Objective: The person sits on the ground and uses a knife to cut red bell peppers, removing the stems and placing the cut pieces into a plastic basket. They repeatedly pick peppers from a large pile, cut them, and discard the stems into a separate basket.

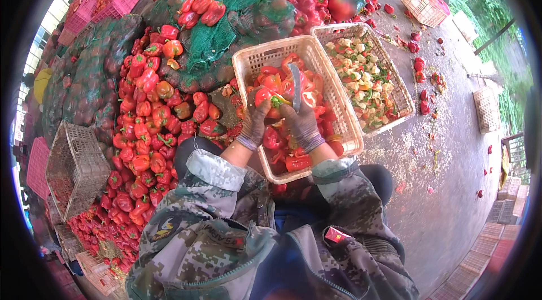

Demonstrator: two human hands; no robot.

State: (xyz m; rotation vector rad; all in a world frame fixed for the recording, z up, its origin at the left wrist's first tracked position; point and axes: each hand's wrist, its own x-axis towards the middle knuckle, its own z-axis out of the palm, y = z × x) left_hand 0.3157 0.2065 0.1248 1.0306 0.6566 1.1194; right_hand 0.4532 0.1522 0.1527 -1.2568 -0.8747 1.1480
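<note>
My left hand [254, 125], in a dirty work glove, holds a red bell pepper [264, 96] with its green stem [277, 101] turned toward my other hand. Gloved as well, my right hand [301, 124] grips a knife with a curved blade [295, 86] that points up and away from me. Its fingers meet the pepper at the stem; the knife's handle is hidden in the fist. Both hands are above a pale plastic crate [353, 141] between my knees, which holds cut red pepper pieces [298, 162].
A second crate [391, 124] at the right holds pepper cores [360, 67]. Whole red peppers [144, 130] are heaped at my left. Green mesh sacks [262, 20] of peppers lie beyond. An empty crate [80, 168] rests tilted by the heap. Scraps litter the concrete floor [444, 181].
</note>
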